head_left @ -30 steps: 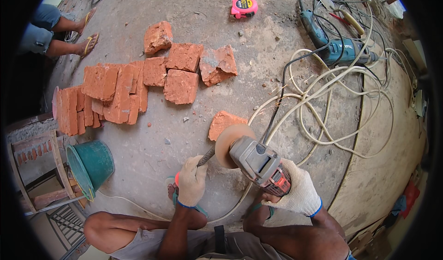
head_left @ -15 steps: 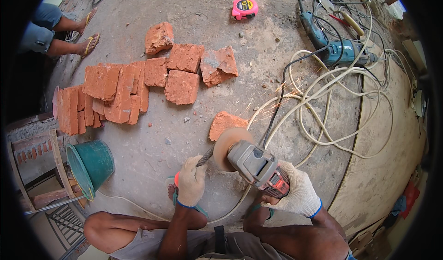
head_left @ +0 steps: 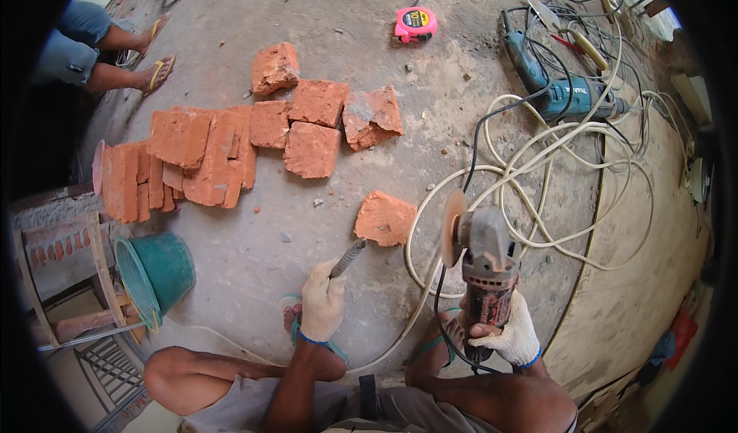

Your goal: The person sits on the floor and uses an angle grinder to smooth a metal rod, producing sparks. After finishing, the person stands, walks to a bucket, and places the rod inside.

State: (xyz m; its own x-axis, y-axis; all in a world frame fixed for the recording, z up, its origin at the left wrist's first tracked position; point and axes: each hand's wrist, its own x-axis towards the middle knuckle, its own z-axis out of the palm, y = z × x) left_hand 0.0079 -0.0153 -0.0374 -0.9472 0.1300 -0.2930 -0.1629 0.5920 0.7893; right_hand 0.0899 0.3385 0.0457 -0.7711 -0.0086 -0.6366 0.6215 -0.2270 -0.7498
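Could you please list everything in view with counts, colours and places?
Angle grinder: one, grey, right of centre
Ribbed rod: one, grey, centre
Lone brick: one, orange, beyond rod
Other bricks: many, orange, upper left
Tape measure: one, pink, top
Power drill: one, teal, upper right
Trowel: one, grey, upper right
Cables: several, cream and black, right
Bucket: one, green, left
Panel: one, tan, right
Wooden frame: one, brown, left
Another person's feet: two, yellow sandals, upper left
Own legs: two, grey shorts, bottom
Left hand: one, whitish glove, around rod
Right hand: one, whitish glove, around grinder

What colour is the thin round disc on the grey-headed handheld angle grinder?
Tan-brown; the thin round disc shows in the head view.
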